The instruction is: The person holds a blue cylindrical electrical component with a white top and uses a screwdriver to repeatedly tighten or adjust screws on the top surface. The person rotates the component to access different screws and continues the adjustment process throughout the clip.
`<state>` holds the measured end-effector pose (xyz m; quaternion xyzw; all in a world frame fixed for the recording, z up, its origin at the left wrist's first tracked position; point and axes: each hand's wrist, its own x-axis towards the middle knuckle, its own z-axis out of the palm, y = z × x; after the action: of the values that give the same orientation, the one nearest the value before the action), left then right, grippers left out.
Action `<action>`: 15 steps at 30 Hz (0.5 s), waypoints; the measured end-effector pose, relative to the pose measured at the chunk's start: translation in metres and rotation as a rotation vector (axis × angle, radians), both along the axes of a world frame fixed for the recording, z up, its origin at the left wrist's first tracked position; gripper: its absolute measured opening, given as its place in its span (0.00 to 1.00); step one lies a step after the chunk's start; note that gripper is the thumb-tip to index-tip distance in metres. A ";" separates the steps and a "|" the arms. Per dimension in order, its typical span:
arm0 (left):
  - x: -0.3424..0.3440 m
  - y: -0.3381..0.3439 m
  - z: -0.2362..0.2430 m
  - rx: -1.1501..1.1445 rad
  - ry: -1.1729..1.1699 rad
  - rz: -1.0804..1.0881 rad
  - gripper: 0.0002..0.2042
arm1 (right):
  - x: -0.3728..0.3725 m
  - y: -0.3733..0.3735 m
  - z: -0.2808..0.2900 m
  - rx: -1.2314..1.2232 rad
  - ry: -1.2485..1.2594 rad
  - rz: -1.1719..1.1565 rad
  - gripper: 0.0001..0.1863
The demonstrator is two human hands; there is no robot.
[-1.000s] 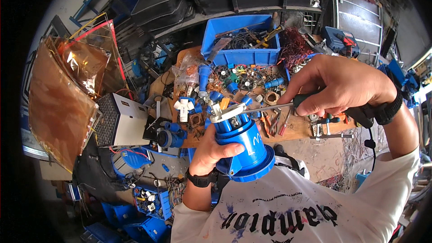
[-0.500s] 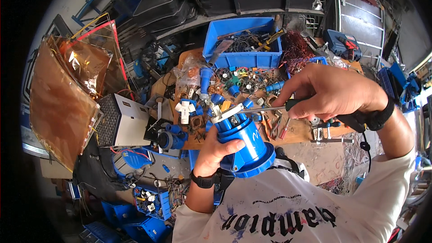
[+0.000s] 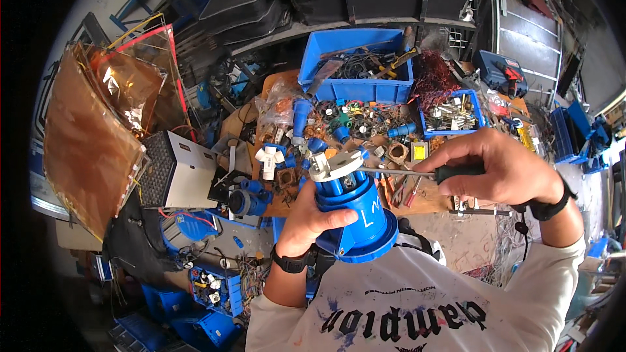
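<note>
My left hand (image 3: 316, 218) is wrapped round a blue cylindrical plastic connector body (image 3: 358, 228) with white hand-drawn marks on its side. A white plastic piece (image 3: 336, 164) sits at its upper end over blue inner posts. My right hand (image 3: 495, 166) grips the dark handle of a screwdriver (image 3: 401, 171), whose shaft reaches left to the side of the white piece. Whether the tip is seated in a screw I cannot tell. Loose blue fittings, pliers and other hand tools lie on the wooden bench (image 3: 424, 199) behind my hands.
A blue bin of cables (image 3: 354, 90) and a smaller tray of metal parts (image 3: 450, 112) stand at the back, near a toolbox (image 3: 489, 68). Amber film panels (image 3: 88, 150) lean at the left beside a white case (image 3: 192, 182). More blue crates (image 3: 208, 326) stand low at the left.
My right hand has moved down and slightly right, exposing the tray behind it and more of the screwdriver's handle. The connector in my left hand has shifted only slightly.
</note>
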<state>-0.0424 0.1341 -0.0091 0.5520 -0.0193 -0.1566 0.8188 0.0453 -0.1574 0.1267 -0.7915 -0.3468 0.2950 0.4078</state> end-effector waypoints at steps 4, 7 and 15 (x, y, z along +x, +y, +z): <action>0.002 -0.006 -0.006 -0.018 -0.078 0.039 0.47 | 0.010 -0.004 0.019 -0.080 0.182 -0.064 0.17; 0.004 -0.012 -0.009 -0.043 -0.099 0.096 0.47 | 0.010 -0.003 0.025 -0.070 0.145 -0.029 0.16; 0.001 -0.018 -0.006 0.037 -0.286 0.214 0.44 | -0.001 -0.001 0.024 0.015 -0.111 0.080 0.17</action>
<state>-0.0411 0.1165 -0.0150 0.5827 -0.0739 0.0112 0.8093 0.0445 -0.1580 0.1510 -0.7891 -0.4024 0.2640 0.3817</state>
